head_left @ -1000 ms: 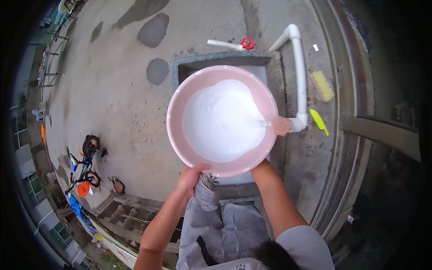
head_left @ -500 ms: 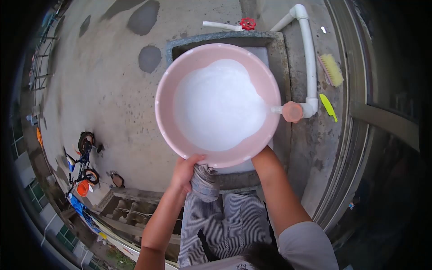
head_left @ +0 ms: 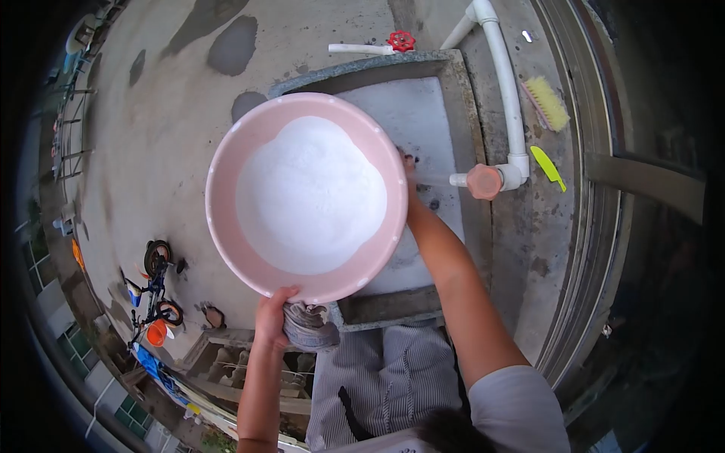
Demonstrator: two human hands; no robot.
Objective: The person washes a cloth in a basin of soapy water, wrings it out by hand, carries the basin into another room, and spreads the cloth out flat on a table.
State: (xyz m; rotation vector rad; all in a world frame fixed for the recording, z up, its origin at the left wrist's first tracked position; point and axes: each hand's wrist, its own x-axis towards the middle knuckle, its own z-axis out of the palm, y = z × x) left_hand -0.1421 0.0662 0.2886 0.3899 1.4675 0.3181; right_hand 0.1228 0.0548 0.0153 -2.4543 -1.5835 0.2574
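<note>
A pink basin [head_left: 219,219] full of white suds is held over the left side of a concrete sink [head_left: 468,113]. My left hand [head_left: 273,313] grips its near left rim, thumb on top, with a bunched grey cloth [head_left: 308,328] caught in the same hand. At the basin's right side is my right hand [head_left: 410,170], holding it from outside and below; most of its fingers are hidden. A thin stream of water runs from the tap with an orange knob [head_left: 484,181] toward that hand. Whitish water covers the sink's bottom.
A white pipe [head_left: 510,90] rises along the sink's right side. Beyond it lie a yellow-bristled brush [head_left: 546,103] and a lime-green plastic knife [head_left: 547,167]. A red valve wheel [head_left: 401,41] sits behind the sink. A small bike [head_left: 157,279] stands far left.
Both hands have moved the basin left, out from under the tap. More of the sink and part of my right hand now show, and the water stream falls outside the basin.
</note>
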